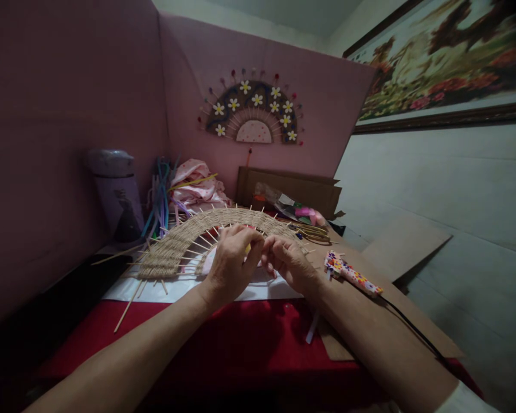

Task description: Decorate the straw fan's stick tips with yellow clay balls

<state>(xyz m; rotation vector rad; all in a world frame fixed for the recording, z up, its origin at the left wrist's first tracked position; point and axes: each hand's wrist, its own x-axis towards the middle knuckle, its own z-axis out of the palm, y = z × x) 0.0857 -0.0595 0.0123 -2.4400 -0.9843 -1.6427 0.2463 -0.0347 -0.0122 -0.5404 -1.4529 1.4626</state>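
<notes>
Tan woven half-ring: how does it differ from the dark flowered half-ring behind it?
The tan woven half-ring lies on the table, without visible flowers; the dark flowered half-ring stands upright on the pink board. The tan one's outer stick ends look plain; the dark one has round coloured tips. Both are arched.

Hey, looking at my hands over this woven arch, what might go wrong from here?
Your right forearm might catch the black cord of the flower-patterned tool beside it. The thin stick jutting from the woven arch over the red cloth could snag on your left forearm and bend.
</notes>
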